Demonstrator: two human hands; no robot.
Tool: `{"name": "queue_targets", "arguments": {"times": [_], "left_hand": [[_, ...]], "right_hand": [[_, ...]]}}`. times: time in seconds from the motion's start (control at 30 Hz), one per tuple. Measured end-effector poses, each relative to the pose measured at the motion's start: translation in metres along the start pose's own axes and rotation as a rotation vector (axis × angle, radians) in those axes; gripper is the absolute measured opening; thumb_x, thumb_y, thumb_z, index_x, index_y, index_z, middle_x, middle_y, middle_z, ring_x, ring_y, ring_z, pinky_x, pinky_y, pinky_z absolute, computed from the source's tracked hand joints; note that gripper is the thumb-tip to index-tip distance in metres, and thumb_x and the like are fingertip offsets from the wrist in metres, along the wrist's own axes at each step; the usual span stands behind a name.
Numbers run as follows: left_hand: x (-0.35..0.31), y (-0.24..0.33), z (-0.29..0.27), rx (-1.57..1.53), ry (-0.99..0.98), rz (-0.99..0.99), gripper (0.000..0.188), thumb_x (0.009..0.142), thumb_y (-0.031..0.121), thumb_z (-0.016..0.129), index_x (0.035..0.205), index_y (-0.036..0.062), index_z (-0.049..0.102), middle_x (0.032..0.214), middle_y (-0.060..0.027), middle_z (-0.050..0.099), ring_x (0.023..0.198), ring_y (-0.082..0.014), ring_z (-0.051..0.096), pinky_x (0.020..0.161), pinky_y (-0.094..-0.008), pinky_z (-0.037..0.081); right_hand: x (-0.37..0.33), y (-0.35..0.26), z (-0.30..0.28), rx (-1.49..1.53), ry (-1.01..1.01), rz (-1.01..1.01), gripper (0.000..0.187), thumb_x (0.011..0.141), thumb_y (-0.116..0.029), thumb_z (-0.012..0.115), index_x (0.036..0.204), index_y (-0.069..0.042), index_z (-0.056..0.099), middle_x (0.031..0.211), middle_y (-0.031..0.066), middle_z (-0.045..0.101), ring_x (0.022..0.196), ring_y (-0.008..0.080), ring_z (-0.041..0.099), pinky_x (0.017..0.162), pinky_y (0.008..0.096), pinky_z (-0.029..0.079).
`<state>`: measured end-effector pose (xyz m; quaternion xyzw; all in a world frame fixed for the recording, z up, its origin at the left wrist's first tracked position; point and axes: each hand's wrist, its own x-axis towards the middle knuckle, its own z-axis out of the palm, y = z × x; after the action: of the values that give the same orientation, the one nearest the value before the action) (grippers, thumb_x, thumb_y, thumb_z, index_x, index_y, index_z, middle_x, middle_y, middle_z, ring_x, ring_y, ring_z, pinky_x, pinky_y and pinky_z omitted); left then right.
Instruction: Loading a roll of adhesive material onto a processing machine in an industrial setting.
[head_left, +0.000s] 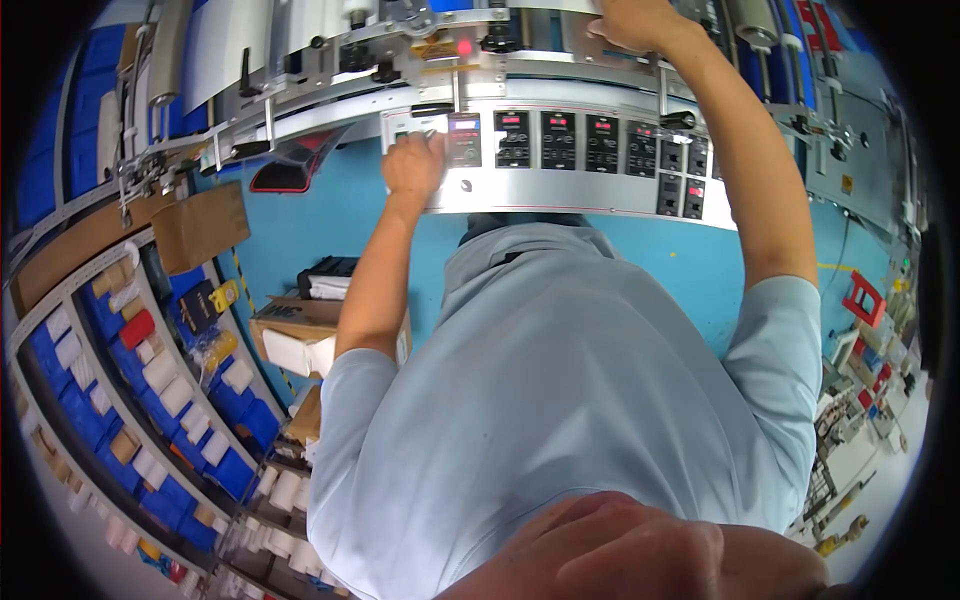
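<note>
My left hand [413, 163] is at the left end of a silver control panel [560, 190], beside a small lit display [465, 140]. Its fingers are curled against the panel face; whatever they cover there is hidden. Stretched far forward over the machine, my right hand [636, 22] has its fingers extended and its thumb apart. It rests on or just above the machine bed, near the top edge of the view, and I see nothing held in it. Several dark controllers [558, 140] with red digits line the panel between my arms.
Rollers [168, 55] and a white web [225, 45] run along the machine at the upper left. Black-handled levers [250, 149] jut out toward me. Shelves with blue bins [85, 400] stand at left, near an open cardboard box [300, 315]. A red frame [863, 299] is at right.
</note>
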<state>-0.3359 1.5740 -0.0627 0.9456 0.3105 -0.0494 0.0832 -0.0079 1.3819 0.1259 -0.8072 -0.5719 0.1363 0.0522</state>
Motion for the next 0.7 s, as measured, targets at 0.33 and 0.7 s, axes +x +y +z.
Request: {"name": "queue_targets", "arguments": {"times": [0.33,0.7], "left_hand": [[0.027,0.000,0.020,-0.121,-0.363,-0.173,0.068,0.095,0.048,0.025,0.092,-0.0030,0.070,0.100,-0.0260,0.066,0.101,-0.0422,0.061,0.093,-0.0457,0.046],[-0.040,0.113,-0.130,-0.668,-0.561,0.439,0.023,0.091,0.025,0.055,0.089,0.0029,0.063,0.088,-0.0158,0.064,0.087,-0.0348,0.060,0.076,-0.0414,0.047]], "right_hand": [[0.009,-0.006,-0.001,-0.199,-0.151,0.299,0.043,0.084,-0.036,0.060,0.110,-0.002,0.063,0.113,0.0207,0.062,0.106,0.0345,0.060,0.092,0.0441,0.045],[-0.004,0.008,0.025,-0.187,-0.010,0.265,0.041,0.084,-0.037,0.060,0.109,-0.006,0.061,0.110,0.0169,0.062,0.106,0.0334,0.060,0.089,0.0474,0.044]]}}
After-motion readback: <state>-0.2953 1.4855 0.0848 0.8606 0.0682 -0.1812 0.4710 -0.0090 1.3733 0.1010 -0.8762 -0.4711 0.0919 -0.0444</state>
